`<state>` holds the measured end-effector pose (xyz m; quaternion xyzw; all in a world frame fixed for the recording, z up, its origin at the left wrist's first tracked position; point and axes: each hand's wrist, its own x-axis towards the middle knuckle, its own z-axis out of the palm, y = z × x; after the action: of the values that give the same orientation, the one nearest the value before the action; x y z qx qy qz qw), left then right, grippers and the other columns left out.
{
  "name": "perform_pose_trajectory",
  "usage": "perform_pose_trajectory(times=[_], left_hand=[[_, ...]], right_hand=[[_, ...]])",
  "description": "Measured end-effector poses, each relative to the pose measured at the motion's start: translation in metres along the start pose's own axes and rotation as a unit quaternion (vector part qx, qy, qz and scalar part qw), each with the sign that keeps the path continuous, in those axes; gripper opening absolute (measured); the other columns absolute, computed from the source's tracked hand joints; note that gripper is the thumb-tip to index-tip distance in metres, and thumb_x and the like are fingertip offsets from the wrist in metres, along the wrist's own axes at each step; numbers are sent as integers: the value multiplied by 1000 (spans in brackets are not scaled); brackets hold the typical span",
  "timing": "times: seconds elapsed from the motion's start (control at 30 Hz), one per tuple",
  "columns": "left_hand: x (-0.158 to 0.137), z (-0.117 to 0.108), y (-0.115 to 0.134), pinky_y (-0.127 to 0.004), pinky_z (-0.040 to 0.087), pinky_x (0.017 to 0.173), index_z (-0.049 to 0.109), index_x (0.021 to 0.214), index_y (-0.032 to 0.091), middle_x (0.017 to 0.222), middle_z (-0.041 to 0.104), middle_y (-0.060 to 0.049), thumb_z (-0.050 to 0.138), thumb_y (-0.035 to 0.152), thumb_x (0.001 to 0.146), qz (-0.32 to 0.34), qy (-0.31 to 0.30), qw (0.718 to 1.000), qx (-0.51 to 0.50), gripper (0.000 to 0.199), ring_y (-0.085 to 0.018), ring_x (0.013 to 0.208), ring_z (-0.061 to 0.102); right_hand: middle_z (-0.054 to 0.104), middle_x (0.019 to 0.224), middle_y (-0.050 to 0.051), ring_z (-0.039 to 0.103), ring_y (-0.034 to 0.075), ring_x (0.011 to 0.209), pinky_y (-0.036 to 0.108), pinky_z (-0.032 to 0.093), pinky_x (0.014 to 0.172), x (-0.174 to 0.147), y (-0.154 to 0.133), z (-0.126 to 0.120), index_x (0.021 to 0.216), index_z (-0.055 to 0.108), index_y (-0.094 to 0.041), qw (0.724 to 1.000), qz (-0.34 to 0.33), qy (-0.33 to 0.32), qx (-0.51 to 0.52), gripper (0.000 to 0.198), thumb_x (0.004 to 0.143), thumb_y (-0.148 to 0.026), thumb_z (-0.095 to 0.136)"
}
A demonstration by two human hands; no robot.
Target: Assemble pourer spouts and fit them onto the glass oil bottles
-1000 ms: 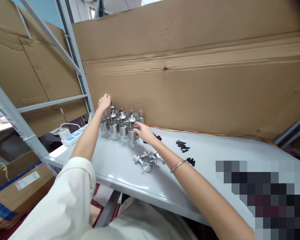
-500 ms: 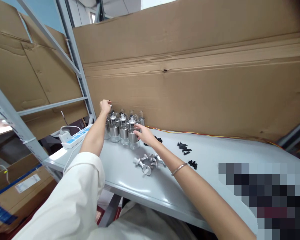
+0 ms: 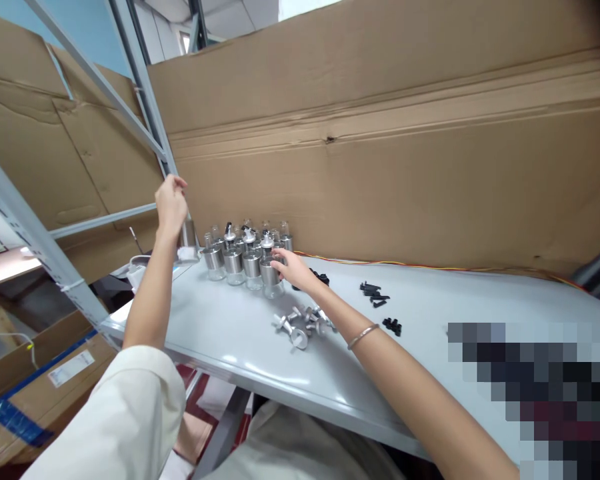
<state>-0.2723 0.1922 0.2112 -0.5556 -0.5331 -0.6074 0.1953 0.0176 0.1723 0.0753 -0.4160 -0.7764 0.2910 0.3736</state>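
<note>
My left hand (image 3: 171, 203) is raised at the table's far left, its fingers curled round the top of a glass bottle with a metal sleeve (image 3: 188, 235); the hand hides the bottle's top. My right hand (image 3: 295, 268) is at the front right bottle (image 3: 271, 275) of a cluster, thumb across its sleeve and fingers by its neck. That bottle carries a silver pourer top (image 3: 267, 241). More sleeved glass bottles (image 3: 213, 261) stand upright beside it, some with silver tops, others with bare necks.
Loose silver pourer parts (image 3: 299, 328) lie in front of my right forearm. Small black pieces (image 3: 374, 293) and black caps (image 3: 393, 325) lie farther right on the grey table (image 3: 220, 327). Cardboard (image 3: 380, 193) walls the back; a metal shelf post (image 3: 153, 100) rises at left.
My left hand has moved left and up from the back of the cluster, and a sleeved bottle now shows below it at the left. My right hand stays at the same bottle.
</note>
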Motion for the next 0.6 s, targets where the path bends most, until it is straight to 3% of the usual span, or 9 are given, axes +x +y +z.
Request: perform_pose_trajectory(times=[0.17, 0.3, 0.4, 0.5, 0.6], left_hand=[[-59, 12, -23, -38, 43, 86, 57, 80, 17, 78, 56, -4, 39, 10, 90, -56, 43, 997, -39, 22, -19, 81, 56], [-86, 33, -35, -40, 50, 86, 60, 102, 13, 102, 62, -7, 47, 26, 94, -91, 39, 993, -61, 21, -19, 92, 60], [-99, 47, -42, -40, 51, 86, 55, 114, 14, 111, 60, -9, 50, 32, 93, -128, 38, 988, -81, 29, -19, 97, 60], [-104, 61, -46, -35, 43, 92, 52, 107, 15, 102, 60, -8, 43, 23, 95, -165, 40, 980, -105, 17, -18, 99, 59], [-98, 70, -50, -28, 41, 93, 45, 105, 20, 105, 58, -6, 42, 27, 94, -213, 40, 966, -141, 13, -16, 106, 57]], right_hand=[[60, 124, 14, 54, 2, 45, 27, 54, 68, 1, 3, 2, 122, 56, -16, 1000, 1, -1, 11, 35, 87, -17, 54], [59, 124, 14, 55, 3, 48, 28, 54, 70, 2, 5, 3, 122, 56, -16, 1000, 0, -1, 11, 35, 87, -18, 53], [59, 124, 14, 55, 3, 48, 29, 54, 72, 2, 6, 4, 122, 56, -16, 1000, 0, -2, 10, 35, 88, -18, 53], [60, 124, 13, 56, 3, 48, 29, 54, 73, 3, 6, 4, 122, 56, -17, 1000, 0, -3, 10, 34, 88, -18, 53], [59, 124, 13, 56, 3, 49, 28, 54, 72, 2, 6, 4, 122, 55, -17, 1000, 0, -3, 11, 35, 88, -18, 53]])
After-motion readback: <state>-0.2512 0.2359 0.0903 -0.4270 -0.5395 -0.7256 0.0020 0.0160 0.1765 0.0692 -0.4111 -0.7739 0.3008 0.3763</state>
